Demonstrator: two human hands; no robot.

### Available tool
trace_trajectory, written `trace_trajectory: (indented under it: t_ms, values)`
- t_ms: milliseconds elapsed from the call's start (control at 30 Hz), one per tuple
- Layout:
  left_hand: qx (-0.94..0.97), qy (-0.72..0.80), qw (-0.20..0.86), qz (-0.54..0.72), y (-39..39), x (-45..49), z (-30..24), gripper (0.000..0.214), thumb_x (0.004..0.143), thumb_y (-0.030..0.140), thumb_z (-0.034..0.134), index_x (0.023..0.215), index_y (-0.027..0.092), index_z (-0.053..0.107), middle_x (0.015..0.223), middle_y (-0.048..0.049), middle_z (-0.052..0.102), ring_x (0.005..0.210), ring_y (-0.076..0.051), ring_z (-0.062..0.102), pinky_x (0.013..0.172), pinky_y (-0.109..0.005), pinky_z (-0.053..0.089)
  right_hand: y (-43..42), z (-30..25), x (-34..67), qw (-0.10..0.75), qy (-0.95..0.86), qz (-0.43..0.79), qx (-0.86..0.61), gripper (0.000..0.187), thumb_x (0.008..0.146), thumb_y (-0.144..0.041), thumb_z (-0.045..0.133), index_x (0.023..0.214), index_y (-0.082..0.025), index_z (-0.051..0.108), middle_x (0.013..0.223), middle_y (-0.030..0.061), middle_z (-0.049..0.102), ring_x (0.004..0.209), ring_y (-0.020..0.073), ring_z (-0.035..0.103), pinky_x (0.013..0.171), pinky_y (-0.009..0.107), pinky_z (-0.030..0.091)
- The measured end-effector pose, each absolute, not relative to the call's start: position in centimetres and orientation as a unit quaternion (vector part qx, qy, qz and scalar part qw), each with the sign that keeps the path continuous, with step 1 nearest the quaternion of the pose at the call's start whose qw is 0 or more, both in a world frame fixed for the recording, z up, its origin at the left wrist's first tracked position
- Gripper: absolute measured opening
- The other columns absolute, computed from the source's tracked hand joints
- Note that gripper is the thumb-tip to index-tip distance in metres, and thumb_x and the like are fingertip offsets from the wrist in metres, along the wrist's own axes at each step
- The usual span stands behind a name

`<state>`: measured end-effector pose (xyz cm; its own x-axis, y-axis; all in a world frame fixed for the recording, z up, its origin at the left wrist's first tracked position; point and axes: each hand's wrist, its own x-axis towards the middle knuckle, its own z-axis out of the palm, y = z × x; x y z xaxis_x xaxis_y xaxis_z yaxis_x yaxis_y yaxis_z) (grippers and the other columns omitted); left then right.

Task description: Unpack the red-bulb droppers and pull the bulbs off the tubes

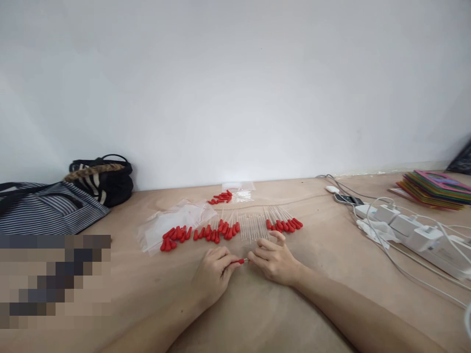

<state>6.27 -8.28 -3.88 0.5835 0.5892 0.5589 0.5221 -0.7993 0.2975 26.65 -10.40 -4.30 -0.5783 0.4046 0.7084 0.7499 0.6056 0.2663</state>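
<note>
My left hand point(217, 272) pinches a red rubber dropper bulb point(241, 261) whose open end points right. My right hand point(274, 260) grips a thin glass dropper tube, mostly hidden by its fingers, with its end at the bulb's mouth. Just beyond my hands lies a row of bare glass tubes point(253, 228). Droppers with red bulbs point(285, 225) fan out to its right, and more bulbed droppers point(228, 228) lie to its left. Loose red bulbs point(176, 235) rest on clear plastic bags point(184, 215) farther left.
Near the wall, another bag point(239, 189) lies with tubes and red bulbs. Striped point(55, 206) and black bags point(110, 181) stand at left. On the right are a power strip with white chargers point(423, 238), cables, a small black device point(348, 199) and stacked coloured frames point(436, 191).
</note>
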Motion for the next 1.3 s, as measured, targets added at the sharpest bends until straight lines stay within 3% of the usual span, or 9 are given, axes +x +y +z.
trace_trajectory:
  t_ms: [300, 433, 600, 800, 1000, 1300]
  values:
    - [0.896, 0.307, 0.058, 0.315, -8.6, 6.3, -3.2, 0.026, 0.087, 0.020, 0.039, 0.072, 0.018, 0.060, 0.067, -0.0018, 0.056, 0.063, -0.014, 0.051, 0.060, -0.027, 0.040, -10.7, -4.1, 26.8, 0.321, -0.839, -0.294, -0.326, 0.022, 0.084, -0.012, 0.043, 0.081, -0.025, 0.060, 0.056, -0.0070, 0.057, 0.073, 0.0086, 0.051, 0.091, 0.034, 0.012]
    - [0.873, 0.337, 0.083, 0.343, -8.2, 5.6, -2.7, 0.026, 0.087, 0.023, 0.039, 0.073, 0.018, 0.061, 0.068, -0.0024, 0.056, 0.065, -0.015, 0.053, 0.060, -0.026, 0.042, -10.4, -3.8, 28.5, 0.329, -0.806, -0.263, -0.416, 0.020, 0.085, -0.018, 0.044, 0.083, -0.026, 0.063, 0.064, -0.0041, 0.061, 0.078, 0.0109, 0.051, 0.086, 0.034, 0.016]
    - [0.864, 0.338, 0.133, 0.348, -7.8, 5.2, -2.9, 0.021, 0.086, 0.024, 0.042, 0.085, 0.020, 0.063, 0.074, -0.0019, 0.057, 0.067, -0.013, 0.054, 0.060, -0.024, 0.044, -8.9, -3.0, 30.2, 0.365, -0.666, -0.138, -0.635, 0.020, 0.084, -0.032, 0.048, 0.079, -0.028, 0.067, 0.072, -0.0002, 0.064, 0.076, 0.0145, 0.052, 0.072, 0.033, 0.021]
    - [0.856, 0.346, 0.136, 0.358, -7.7, 5.3, -3.1, 0.020, 0.086, 0.022, 0.041, 0.095, 0.020, 0.059, 0.084, -0.0039, 0.057, 0.075, -0.014, 0.056, 0.067, -0.026, 0.047, -5.2, -1.4, 28.8, 0.297, -0.594, 0.029, -0.747, 0.020, 0.082, -0.030, 0.046, 0.081, -0.025, 0.065, 0.073, -0.0005, 0.067, 0.072, 0.0155, 0.058, 0.071, 0.030, 0.028]
    - [0.853, 0.359, 0.136, 0.354, -7.8, 5.1, -3.1, 0.021, 0.086, 0.022, 0.041, 0.099, 0.020, 0.057, 0.084, -0.0039, 0.056, 0.065, -0.012, 0.055, 0.058, -0.024, 0.047, -2.2, -1.3, 26.5, 0.253, -0.603, 0.014, -0.757, 0.018, 0.075, -0.017, 0.048, 0.085, -0.018, 0.064, 0.081, 0.0078, 0.067, 0.080, 0.0199, 0.059, 0.067, 0.028, 0.032]
    - [0.855, 0.367, 0.093, 0.356, -8.4, 5.1, -2.7, 0.015, 0.081, 0.024, 0.047, 0.094, 0.019, 0.053, 0.077, -0.0011, 0.061, 0.065, -0.013, 0.058, 0.062, -0.026, 0.049, -2.1, -1.9, 24.9, 0.205, -0.619, -0.031, -0.758, 0.016, 0.072, -0.013, 0.048, 0.081, -0.014, 0.061, 0.085, 0.0135, 0.064, 0.077, 0.0228, 0.059, 0.065, 0.031, 0.031]
